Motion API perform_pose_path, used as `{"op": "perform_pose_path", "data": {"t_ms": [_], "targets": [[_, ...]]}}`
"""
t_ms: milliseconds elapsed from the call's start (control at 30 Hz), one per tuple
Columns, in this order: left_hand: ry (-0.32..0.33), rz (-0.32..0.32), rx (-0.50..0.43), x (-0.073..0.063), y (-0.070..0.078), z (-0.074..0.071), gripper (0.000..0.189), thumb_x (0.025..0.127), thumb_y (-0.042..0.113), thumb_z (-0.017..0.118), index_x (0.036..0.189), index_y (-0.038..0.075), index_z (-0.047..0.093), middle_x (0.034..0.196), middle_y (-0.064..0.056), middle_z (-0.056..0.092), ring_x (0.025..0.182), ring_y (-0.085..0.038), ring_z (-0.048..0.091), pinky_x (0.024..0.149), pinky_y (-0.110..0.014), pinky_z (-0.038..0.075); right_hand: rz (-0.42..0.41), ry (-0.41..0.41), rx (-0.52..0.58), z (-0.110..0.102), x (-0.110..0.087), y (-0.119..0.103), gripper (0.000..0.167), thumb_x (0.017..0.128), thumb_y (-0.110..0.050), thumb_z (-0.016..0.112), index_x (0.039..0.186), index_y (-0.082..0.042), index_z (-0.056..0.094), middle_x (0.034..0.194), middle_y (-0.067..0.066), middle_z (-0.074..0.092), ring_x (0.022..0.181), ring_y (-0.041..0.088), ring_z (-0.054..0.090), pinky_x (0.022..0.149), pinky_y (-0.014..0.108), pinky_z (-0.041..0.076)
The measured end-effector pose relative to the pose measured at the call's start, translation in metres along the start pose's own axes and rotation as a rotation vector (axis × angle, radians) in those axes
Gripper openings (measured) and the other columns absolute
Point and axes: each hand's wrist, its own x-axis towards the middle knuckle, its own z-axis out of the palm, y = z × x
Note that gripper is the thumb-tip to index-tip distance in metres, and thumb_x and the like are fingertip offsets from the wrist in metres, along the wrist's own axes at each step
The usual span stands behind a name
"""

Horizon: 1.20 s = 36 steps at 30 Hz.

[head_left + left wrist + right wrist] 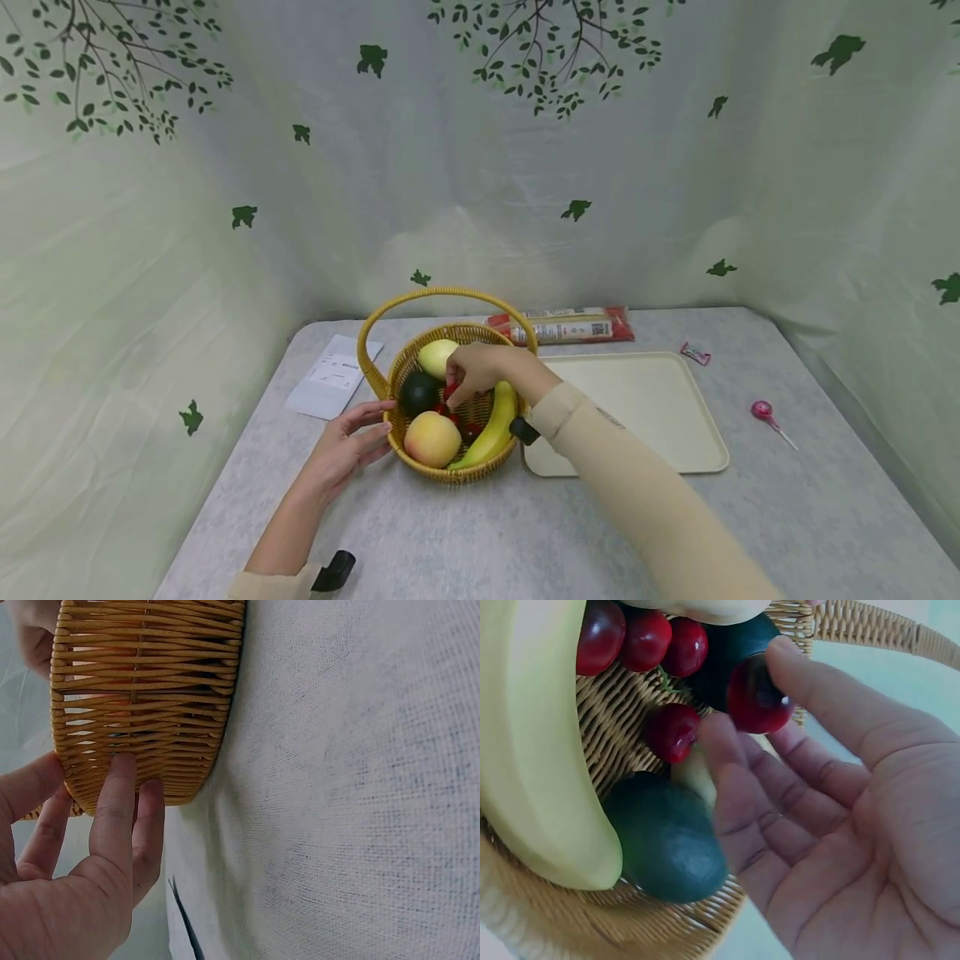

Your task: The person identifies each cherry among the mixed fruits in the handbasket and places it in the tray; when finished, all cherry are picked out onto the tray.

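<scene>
My right hand reaches into the yellow wicker basket and pinches a dark red cherry between thumb and fingertips. More red cherries lie in the basket close to it. Around them are a banana, a peach, a pale yellow-green fruit and a dark green fruit. At the basket's left side my left hand rests extended fingers against the woven wall.
A cream tray lies right of the basket, partly beneath my right forearm in the head view. Behind it is a red-ended long packet. A wrapped candy and a pink lollipop lie farther right. White paper lies left of the basket.
</scene>
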Motion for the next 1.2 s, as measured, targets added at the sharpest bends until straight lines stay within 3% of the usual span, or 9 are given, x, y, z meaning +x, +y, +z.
{"op": "perform_pose_path", "data": {"t_ms": [133,300,433,667,867,1200], "targets": [[0.008,-0.008,0.005,0.001,-0.002,0.001,0.046,0.107,0.014,0.067,0.151,0.006,0.058,0.152,-0.019,0.048,0.126,-0.018,0.061,0.098,-0.032,0.063,-0.074,0.04,-0.039,-0.002,-0.007,0.002,0.024,0.099,-0.034,0.08,0.113,-0.016,0.072,0.104,-0.003,0.071,0.088,0.011,0.061,0.077,0.025,0.051],[0.018,-0.011,0.009,0.001,-0.003,0.0,0.047,0.107,0.014,0.067,0.152,0.005,0.057,0.153,-0.019,0.047,0.128,-0.02,0.06,0.099,-0.032,0.063,-0.159,0.062,-0.073,-0.003,-0.018,0.002,0.032,0.103,-0.032,0.075,0.13,-0.014,0.073,0.112,0.0,0.075,0.097,0.011,0.067,0.086,0.027,0.057],[0.013,-0.011,0.006,0.001,-0.003,-0.001,0.048,0.108,0.016,0.066,0.153,0.005,0.056,0.153,-0.019,0.047,0.129,-0.02,0.06,0.1,-0.033,0.063,-0.204,0.074,-0.072,-0.004,-0.029,0.003,0.034,0.104,-0.028,0.074,0.133,-0.01,0.073,0.119,0.002,0.076,0.102,0.011,0.069,0.092,0.028,0.058],[0.018,-0.016,0.006,0.001,-0.002,0.0,0.047,0.108,0.016,0.066,0.153,0.006,0.056,0.154,-0.018,0.047,0.13,-0.022,0.059,0.1,-0.034,0.063,-0.222,0.121,0.01,-0.005,-0.056,0.008,0.031,0.103,-0.025,0.076,0.13,-0.009,0.073,0.112,-0.001,0.075,0.093,0.009,0.064,0.085,0.024,0.056],[0.023,-0.022,0.005,0.001,-0.002,0.001,0.048,0.108,0.016,0.066,0.153,0.005,0.056,0.154,-0.019,0.046,0.13,-0.022,0.059,0.101,-0.034,0.063,-0.236,0.181,-0.007,-0.005,-0.077,0.017,0.034,0.101,-0.03,0.078,0.129,-0.012,0.074,0.104,-0.004,0.073,0.086,0.009,0.061,0.079,0.024,0.054],[0.023,-0.028,0.005,0.0,-0.001,0.002,0.048,0.108,0.017,0.067,0.154,0.006,0.056,0.156,-0.019,0.046,0.129,-0.02,0.06,0.1,-0.033,0.063,-0.218,0.262,0.051,-0.002,-0.111,0.032,0.035,0.099,-0.032,0.081,0.129,-0.015,0.074,0.113,-0.004,0.074,0.091,0.008,0.065,0.083,0.024,0.06]]}}
